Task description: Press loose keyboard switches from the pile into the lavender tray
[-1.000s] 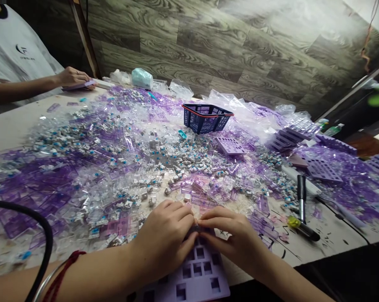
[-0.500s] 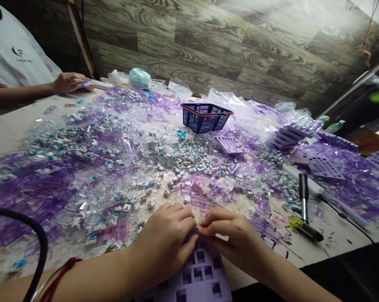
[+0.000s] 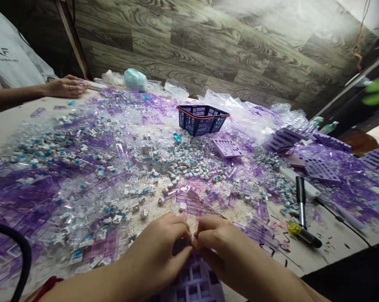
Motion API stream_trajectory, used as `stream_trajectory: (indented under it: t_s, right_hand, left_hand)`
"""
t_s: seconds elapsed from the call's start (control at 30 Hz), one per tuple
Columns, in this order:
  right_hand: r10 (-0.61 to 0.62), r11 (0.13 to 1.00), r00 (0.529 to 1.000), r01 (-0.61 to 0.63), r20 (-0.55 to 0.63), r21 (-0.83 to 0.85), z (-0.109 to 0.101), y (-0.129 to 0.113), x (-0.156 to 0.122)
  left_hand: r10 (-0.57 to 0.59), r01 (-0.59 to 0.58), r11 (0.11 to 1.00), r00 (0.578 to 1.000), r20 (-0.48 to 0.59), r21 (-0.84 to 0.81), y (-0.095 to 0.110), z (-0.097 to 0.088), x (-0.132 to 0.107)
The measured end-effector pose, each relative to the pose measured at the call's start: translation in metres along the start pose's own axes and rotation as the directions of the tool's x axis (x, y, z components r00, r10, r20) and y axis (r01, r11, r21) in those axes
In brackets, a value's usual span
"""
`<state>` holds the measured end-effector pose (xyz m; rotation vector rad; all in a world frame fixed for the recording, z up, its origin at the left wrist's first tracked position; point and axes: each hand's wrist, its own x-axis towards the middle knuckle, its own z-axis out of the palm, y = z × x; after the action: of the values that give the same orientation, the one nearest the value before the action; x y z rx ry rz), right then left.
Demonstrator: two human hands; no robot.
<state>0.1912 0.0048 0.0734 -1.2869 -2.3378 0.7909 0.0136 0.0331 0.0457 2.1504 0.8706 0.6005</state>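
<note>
My left hand (image 3: 167,243) and my right hand (image 3: 220,241) come together over the far end of a purple plate with square holes (image 3: 194,279). Both hands are closed, thumbs and fingers pinched, and their fingertips meet. A small pale bit shows between the fingertips, too small and too covered to name. The far part of the plate is hidden under the hands. Just beyond the fingers lie a small white block (image 3: 183,206) and clear pinkish-purple plastic pieces (image 3: 194,193). Small grey-white switches with blue stems (image 3: 189,161) are heaped farther off.
A dark blue basket with a red-orange rim (image 3: 202,121) stands mid-table. Another holed purple plate (image 3: 227,148) lies beside it. On the right are a black-and-silver hand tool (image 3: 301,205) and stacked purple plates (image 3: 283,139). A co-worker's hand (image 3: 68,87) rests at the far left.
The view has shifted slightly, so most things sit a little farther left. My fingertips have drawn closer together over the plate. The co-worker's hand has shifted its pose.
</note>
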Motion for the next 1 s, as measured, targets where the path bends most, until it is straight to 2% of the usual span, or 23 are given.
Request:
stream_trajectory:
  t_s: [0.07, 0.17, 0.27, 0.37, 0.53, 0.67, 0.8, 1.0]
  right_hand:
    - [0.010, 1.000, 1.000, -0.010, 0.001, -0.023, -0.002, -0.003, 0.002]
    - [-0.040, 0.998, 0.999, 0.040, -0.013, -0.042, -0.006, -0.007, 0.006]
    - [-0.084, 0.996, 0.996, 0.084, -0.020, -0.033, -0.008, -0.010, 0.009]
    - [-0.093, 0.993, 0.995, 0.095, 0.034, -0.066, -0.008, -0.009, 0.011]
    - [-0.032, 0.998, 0.995, 0.037, 0.094, -0.045, -0.006, -0.005, 0.013]
    - [-0.016, 1.000, 0.998, 0.018, 0.058, -0.022, -0.008, 0.006, 0.012]
    - [-0.019, 1.000, 1.000, 0.019, 0.006, -0.009, -0.006, 0.019, 0.006]
    - [-0.008, 0.999, 0.997, 0.005, -0.074, -0.044, -0.002, 0.017, 0.000]
  left_hand:
    - [0.011, -0.013, 0.999, 0.999, -0.032, -0.039, 0.000, 0.001, 0.000]
    - [0.011, -0.017, 0.996, 0.998, -0.066, -0.082, 0.000, 0.001, 0.001]
    - [-0.012, 0.010, 0.998, 0.999, -0.039, -0.064, 0.000, 0.000, 0.004]
    - [-0.030, 0.030, 0.999, 1.000, 0.003, -0.043, -0.002, -0.003, 0.008]
    - [-0.043, 0.045, 0.998, 0.998, 0.047, -0.047, -0.001, -0.006, 0.011]
    - [-0.033, 0.035, 0.999, 0.998, 0.050, -0.027, 0.001, -0.006, 0.011]
    - [0.021, -0.023, 1.000, 0.999, 0.049, 0.022, 0.003, -0.005, 0.010]
    - [0.090, -0.092, 0.992, 0.995, 0.034, 0.083, 0.004, -0.005, 0.006]
